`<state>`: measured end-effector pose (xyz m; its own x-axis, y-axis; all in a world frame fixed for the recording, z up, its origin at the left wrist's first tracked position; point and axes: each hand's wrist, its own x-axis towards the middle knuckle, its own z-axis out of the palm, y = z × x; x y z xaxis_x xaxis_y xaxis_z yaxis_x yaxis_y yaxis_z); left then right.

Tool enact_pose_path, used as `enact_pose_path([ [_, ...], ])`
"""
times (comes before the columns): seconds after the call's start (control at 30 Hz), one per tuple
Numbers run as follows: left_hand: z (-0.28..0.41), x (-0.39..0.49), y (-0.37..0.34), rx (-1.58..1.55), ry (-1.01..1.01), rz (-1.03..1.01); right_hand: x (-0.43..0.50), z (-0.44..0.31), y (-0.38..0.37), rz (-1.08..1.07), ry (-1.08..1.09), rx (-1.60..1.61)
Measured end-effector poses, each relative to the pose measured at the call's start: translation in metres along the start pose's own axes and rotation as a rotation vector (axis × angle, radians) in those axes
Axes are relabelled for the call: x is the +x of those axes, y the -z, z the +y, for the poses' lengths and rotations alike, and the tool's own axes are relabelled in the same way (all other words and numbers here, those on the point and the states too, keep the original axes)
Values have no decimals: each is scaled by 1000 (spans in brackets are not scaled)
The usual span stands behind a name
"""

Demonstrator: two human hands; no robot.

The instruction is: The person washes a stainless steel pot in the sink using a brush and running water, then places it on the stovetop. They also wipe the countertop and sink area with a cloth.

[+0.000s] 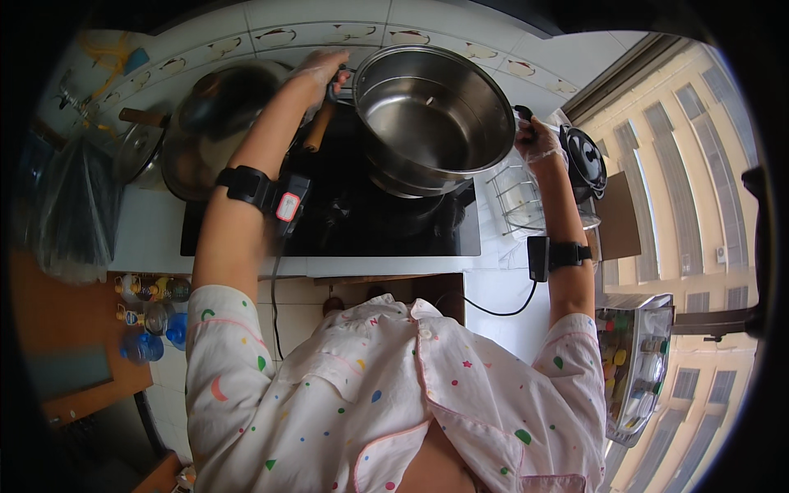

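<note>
A large stainless steel pot is tipped so its inside faces me, over the black glass cooktop. At its left side, my left hand, in a clear plastic glove, grips a black loop handle. The opposite black handle is in my right hand, gloved the same way. Inside the pot, only a small pale speck shows. Below its wall a metal rim shows; whether this belongs to the pot or a separate piece I cannot tell. Under my left hand a wooden handle lies over the cooktop.
Left of the cooktop stand a large pan with a dark domed thing over it and a glass lid. On the right are a wire rack, a black lidded pot and a bottle-filled rack. Tiled wall rises behind.
</note>
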<state>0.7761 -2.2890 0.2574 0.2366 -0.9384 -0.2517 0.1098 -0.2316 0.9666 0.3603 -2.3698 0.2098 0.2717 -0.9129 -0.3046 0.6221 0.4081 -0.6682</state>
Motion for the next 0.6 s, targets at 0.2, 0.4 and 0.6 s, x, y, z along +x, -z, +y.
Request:
enact_pose_path([
  [0.2,-3,5,-1,12,-23,15,2,5,-5,48,18,4],
  [0.4,-3,6,-2,24,-19,34,2,3,-7,51,34,-4],
  [0.6,-13,14,5,116,-102,-7,11,11,-1,49,84,27],
])
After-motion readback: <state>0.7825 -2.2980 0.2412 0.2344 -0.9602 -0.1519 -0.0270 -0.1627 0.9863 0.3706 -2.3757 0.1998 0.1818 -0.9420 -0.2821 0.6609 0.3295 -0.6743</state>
